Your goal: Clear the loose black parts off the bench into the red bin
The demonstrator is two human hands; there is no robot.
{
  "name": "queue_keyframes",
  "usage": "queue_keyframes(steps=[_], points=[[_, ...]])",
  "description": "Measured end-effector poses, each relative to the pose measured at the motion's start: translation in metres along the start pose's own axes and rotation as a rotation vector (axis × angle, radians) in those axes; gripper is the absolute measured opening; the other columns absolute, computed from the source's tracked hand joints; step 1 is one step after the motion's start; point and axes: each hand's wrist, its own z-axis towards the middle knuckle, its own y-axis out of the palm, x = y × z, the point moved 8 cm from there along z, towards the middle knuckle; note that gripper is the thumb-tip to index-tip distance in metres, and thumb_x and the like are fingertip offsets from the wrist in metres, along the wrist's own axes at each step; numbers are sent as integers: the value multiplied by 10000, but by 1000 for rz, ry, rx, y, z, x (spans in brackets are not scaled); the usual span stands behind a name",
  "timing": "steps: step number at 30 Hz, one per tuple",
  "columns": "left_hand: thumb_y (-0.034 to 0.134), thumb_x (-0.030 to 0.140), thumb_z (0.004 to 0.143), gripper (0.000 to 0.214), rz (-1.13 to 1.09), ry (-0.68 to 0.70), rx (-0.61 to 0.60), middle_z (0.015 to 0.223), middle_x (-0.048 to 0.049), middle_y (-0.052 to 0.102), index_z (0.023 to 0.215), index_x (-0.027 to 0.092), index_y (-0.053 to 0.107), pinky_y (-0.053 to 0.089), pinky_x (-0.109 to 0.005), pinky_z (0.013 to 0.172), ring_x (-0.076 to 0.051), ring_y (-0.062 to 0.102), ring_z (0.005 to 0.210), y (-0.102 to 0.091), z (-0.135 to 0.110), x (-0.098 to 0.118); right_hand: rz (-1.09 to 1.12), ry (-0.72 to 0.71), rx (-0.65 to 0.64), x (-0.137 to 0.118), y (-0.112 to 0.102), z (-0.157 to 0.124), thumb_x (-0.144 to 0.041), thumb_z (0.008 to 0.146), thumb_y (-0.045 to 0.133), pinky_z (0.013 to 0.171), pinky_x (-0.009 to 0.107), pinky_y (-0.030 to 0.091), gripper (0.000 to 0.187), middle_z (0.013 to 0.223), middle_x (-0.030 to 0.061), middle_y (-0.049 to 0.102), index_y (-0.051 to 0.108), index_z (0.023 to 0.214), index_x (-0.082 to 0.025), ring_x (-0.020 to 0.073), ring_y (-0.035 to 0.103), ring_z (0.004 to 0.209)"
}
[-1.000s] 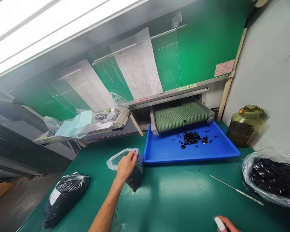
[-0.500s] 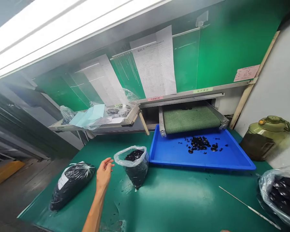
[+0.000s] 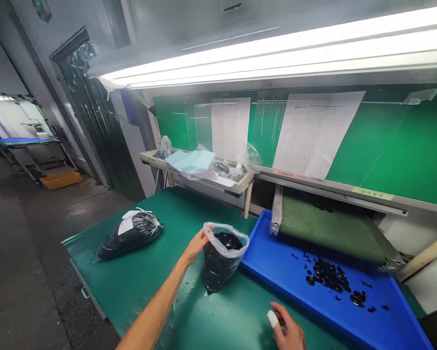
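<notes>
An open clear plastic bag [image 3: 220, 267] filled with small black parts stands upright on the green table, its rim rolled outward. My left hand [image 3: 196, 244] is at the left side of that rim, fingers closed on the plastic edge; some fingertips are hidden behind it. Lower right, my right hand [image 3: 289, 330] hovers over the table, empty, with fingers apart and a white covering on one digit. Between it and the conveyor lies a blue tray [image 3: 276, 279], holding a scattered pile of black parts [image 3: 329, 274].
A tied bag of black parts [image 3: 132, 233] with a white label lies at the table's left. Behind the tray a green conveyor belt [image 3: 323, 226] ends above it. A raised shelf [image 3: 236, 187] holds plastic bags and blue paper. The table's left edge drops to the floor.
My view has swung left. My left hand has reached the open bag's rim and closed on it. My right hand has come into view at the bottom. The water jug has left the view.
</notes>
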Motion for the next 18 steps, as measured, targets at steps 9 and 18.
queue_keyframes(steps=[9,18], points=[[633,578,719,555,6,-39,126,1232,-135,650,1092,172,692,380,-446,1025,-330,555,1170,6,-7,-22,17,-236,-190,-108,100,111,-485,728,546,894,425,501,713,1322,152,542,483,1340,-124,298,610,1053],[516,455,789,371,55,8,301,997,-80,728,909,186,741,443,-361,833,-270,622,928,5,-11,0,-5,-248,-128,-141,113,124,-510,830,327,927,398,461,570,1094,150,687,705,1034,-136,298,612,1052]])
